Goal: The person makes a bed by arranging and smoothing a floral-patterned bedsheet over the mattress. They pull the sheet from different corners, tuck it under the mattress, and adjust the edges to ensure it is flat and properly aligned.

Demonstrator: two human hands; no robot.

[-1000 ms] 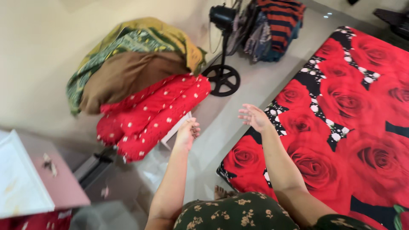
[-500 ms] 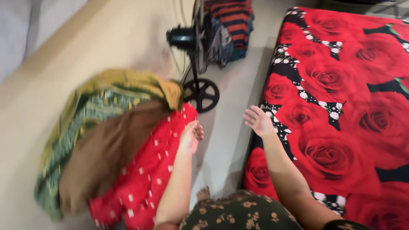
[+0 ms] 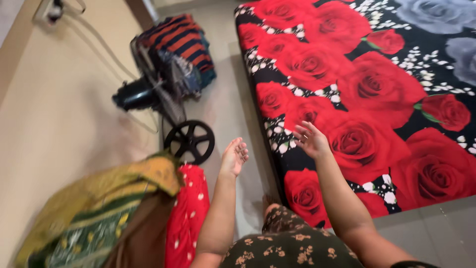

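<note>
Head view: two hands are raised, both empty with fingers spread. The left hand [image 3: 234, 156] hovers over the bare floor [image 3: 223, 106], between one fan [image 3: 163, 99] and one mattress [image 3: 367, 94]. The right hand [image 3: 311, 140] is over the mattress edge, on the rose-print sheet. One pile of folded bedding [image 3: 129, 218] lies lower left, beside the left forearm. One striped bundle [image 3: 181, 42] sits behind the fan, against the wall [image 3: 54, 124].

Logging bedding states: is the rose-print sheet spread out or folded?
Spread out: the rose-print sheet lies flat over the mattress, its pattern unbroken. Both hands are empty above the floor.
</note>
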